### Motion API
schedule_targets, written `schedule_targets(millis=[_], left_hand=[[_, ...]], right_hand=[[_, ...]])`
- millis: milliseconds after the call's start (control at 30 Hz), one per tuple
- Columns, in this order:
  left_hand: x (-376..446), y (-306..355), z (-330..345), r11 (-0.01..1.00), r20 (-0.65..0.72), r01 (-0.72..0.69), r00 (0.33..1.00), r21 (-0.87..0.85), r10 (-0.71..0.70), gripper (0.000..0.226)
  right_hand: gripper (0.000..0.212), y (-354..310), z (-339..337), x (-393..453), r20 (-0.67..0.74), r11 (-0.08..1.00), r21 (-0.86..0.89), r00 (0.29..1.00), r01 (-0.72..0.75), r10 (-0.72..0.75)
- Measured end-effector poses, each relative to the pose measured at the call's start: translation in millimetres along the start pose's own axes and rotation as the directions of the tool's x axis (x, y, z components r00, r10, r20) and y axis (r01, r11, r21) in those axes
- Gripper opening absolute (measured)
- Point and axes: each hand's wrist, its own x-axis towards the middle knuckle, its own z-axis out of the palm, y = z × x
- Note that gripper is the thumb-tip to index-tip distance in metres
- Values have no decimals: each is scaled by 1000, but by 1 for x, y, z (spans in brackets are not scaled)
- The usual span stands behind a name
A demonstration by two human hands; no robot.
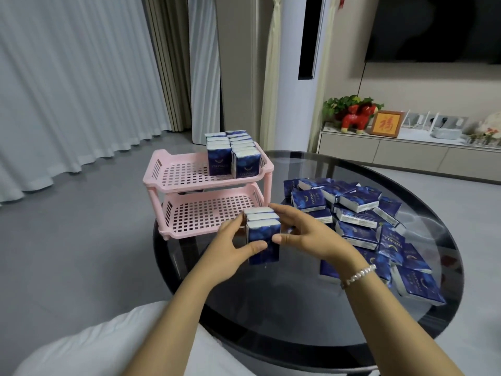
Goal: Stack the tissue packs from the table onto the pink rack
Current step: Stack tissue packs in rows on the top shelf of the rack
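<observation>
A two-tier pink rack point(173, 183) stands at the left edge of the round dark glass table point(298, 316). Several blue tissue packs point(233, 153) stand upright in two rows at the right end of its top tier. The bottom tier holds nothing that I can see. In front of the rack's lower right corner, a small bundle of upright blue tissue packs point(264, 236) is pressed between my left hand point(230, 244) and my right hand point(306, 230). A loose heap of blue tissue packs point(360, 226) lies on the table to the right.
The table's glass edge curves close to my lap. A grey floor and white curtains lie to the left. Behind stand a tall white appliance point(298, 71) and a low cabinet point(406, 150) with a plant, a red figure and a framed picture.
</observation>
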Motion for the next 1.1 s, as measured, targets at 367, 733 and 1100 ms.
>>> schedule_targets(millis=[367,733,1100], left_hand=[[48,39,-81,988,-163,-104,979,116,122,65],[103,33,-123,998,-133,-37,990,57,45,41],[132,12,-107,985,-154,51,988,164,-26,68]], right_hand=[[65,-80,-24,73,20,985,-86,989,151,-150],[63,-92,-33,165,-12,928,-365,996,80,-90],[65,-84,-23,179,-59,791,-608,989,74,-138]])
